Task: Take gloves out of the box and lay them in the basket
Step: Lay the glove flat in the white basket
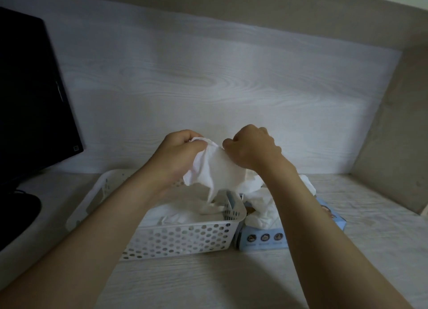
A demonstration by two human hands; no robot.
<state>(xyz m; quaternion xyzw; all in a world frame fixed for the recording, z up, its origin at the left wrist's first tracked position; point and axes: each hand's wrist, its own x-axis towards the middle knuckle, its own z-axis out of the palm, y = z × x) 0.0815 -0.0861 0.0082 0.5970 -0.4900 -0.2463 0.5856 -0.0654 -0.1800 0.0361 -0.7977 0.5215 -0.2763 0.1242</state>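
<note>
Head view, mid-frame: left hand [178, 151] and right hand [252, 146] each grip one glove [220, 169] above the basket [185, 237]; several lie inside, more bulge from the box [261, 237].

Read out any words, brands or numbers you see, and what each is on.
Pale blue cardboard glove box: tiny captions under three round icons, too blurred to read.
Black flat monitor: small square mark at its lower corner, unreadable.
White perforated plastic basket: no text.
</note>
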